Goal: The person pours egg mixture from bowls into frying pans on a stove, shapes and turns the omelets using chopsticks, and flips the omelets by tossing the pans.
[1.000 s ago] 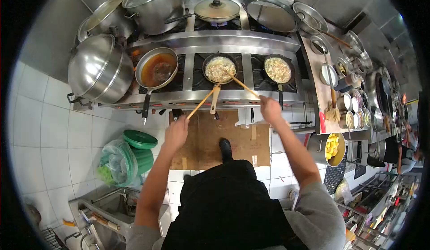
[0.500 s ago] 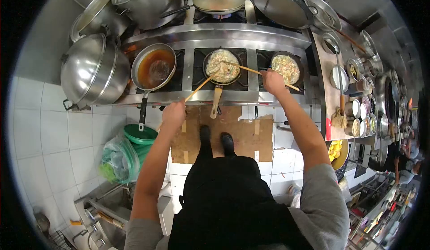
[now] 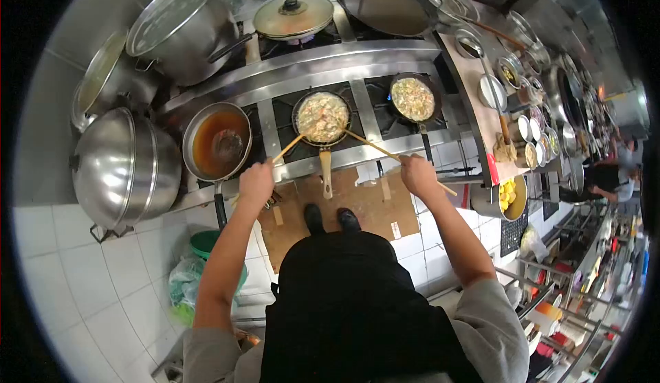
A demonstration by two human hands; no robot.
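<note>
My left hand (image 3: 257, 185) is closed round a thin wooden stick (image 3: 287, 149). Its far end meets the left side of the food in the middle frying pan (image 3: 326, 147). My right hand (image 3: 418, 175) grips a second wooden stick (image 3: 373, 147), whose tip touches the right side of that food. A pale, lumpy mixture with orange and green bits (image 3: 322, 116) fills the pan, and the tips are too small to make out. The pan sits on a burner with its wooden handle (image 3: 326, 171) toward me. To its right, another frying pan (image 3: 436, 101) holds similar food.
A pan of brown liquid (image 3: 218, 141) stands at left, beside a domed steel pot (image 3: 113, 170). Behind are a large stockpot (image 3: 182, 43), a lidded pan (image 3: 294, 17) and a wide wok (image 3: 386, 10). Ingredient tins (image 3: 528, 155) and a ladle (image 3: 492, 84) lie right. Another person (image 3: 597, 179) is far right.
My view has turned and shifted, so the stove appears tilted. My right hand has drawn back from beside the right pan, and its stick tip has moved to the food's right edge.
</note>
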